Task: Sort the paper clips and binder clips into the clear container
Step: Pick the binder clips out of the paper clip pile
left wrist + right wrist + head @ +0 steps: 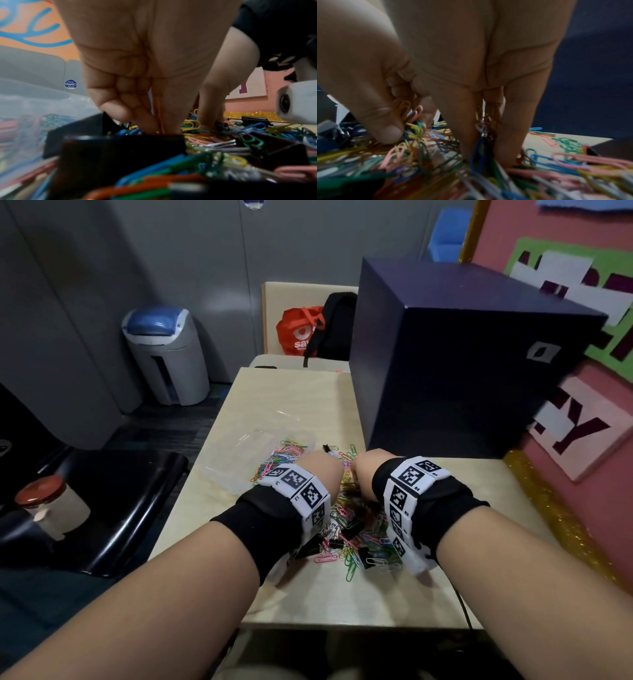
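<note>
Head view shows two hands down in one heap of paper clips [346,537], far too many to count, in pink, green, blue, yellow, orange and silver. Black binder clips [352,529] lie mixed through the heap; at least five show, and wrists hide others. One clear container [236,474] sits on the tabletop [342,601] just left of the heap, already holding a layer of coloured clips.

Left hand [322,467] has its fingers [120,108] curled down into the pile beside a large binder clip; what its grip has closed on, I cannot tell. Right hand [363,477] digs in with its thumb [385,129] and fingers bent around a tangle of paper clips, a loose, part-closed grip, with several clips caught between the fingers.

One big dark blue box [462,364] stands on the tabletop right behind the hands, crowding the far side of the heap. Further off: one grey bin [168,354] with a blue lid, one red bag [298,330], one black backpack [332,326], and one red-lidded jar [51,505] at the left.
</note>
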{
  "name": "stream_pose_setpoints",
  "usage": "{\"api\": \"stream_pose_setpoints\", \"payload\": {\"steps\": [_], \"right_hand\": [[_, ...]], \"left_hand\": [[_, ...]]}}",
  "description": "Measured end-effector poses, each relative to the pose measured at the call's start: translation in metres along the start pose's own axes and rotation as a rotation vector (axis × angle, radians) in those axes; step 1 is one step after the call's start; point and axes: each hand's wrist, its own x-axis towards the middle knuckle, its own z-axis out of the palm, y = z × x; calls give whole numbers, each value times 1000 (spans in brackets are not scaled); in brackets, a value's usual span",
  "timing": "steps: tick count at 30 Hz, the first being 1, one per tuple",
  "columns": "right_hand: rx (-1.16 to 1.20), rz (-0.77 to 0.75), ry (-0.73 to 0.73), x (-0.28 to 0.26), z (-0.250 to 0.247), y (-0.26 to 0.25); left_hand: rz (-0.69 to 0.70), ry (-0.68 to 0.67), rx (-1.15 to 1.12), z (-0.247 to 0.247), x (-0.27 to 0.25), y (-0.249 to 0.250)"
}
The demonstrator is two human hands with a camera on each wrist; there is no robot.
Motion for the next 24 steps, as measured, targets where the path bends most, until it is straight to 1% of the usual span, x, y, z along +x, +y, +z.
{"api": "stream_pose_setpoints", "payload": {"steps": [1, 3, 4, 5, 8, 12, 15, 18, 20, 22, 24], "right_hand": [[-2, 21, -8, -1, -4, -1], [21, 26, 30, -1, -4, 1], [40, 20, 76, -3, -6, 4], [92, 47, 127, -4, -8, 6], [295, 37, 298, -13, -20, 11], [401, -7, 398, -13, -45, 0], [401, -37, 439, -10, -59, -19], [485, -83, 494, -5, -64, -35], [561, -113, 527, 1, -63, -43], [644, -139, 525, 5, -59, -47], [648, -122, 508, 5, -57, -44]], "left_hand": [[-7, -2, -4, -1, -1, -2], [-7, 26, -83, 0, -2, -7], [-18, 51, -144, -1, -4, -11], [-37, 88, -198, -1, -6, -16], [-80, 207, -316, -8, -11, -36], [-166, 312, -405, -18, -19, -66], [-263, 307, -433, -18, -23, -84], [-324, 281, -424, -11, -25, -95], [-352, 293, -429, -5, -27, -98], [-371, 313, -451, 1, -28, -99], [-386, 324, -478, 4, -28, -99]]}}
